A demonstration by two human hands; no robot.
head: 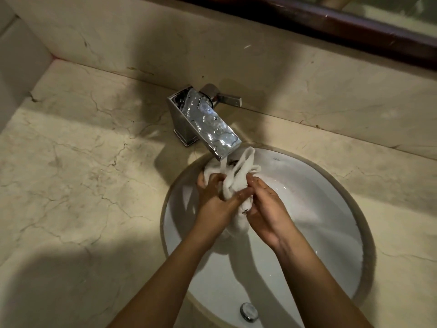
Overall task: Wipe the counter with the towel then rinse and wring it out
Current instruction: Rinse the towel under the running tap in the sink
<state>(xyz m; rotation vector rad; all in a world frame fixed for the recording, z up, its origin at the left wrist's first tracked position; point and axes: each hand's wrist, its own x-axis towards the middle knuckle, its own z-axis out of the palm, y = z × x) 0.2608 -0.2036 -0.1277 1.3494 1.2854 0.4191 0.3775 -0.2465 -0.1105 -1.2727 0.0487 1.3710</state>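
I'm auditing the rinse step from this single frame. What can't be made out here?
Head view: the towel is covered at its middle by the left hand and right hand gripping it.
Head view: the sink floor beneath is hidden by hands and towel.
Head view: the lettering on the sink's far wall is too small to read.
Head view: the dark frame is cut by the top edge.

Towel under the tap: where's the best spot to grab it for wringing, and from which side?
Probably its bunched middle, one hand from each side. The white towel is gathered into a thick rope running from the faucet spout toward the person, loose ends splaying above and below. The left hand and right hand grip that waist over the sink basin.
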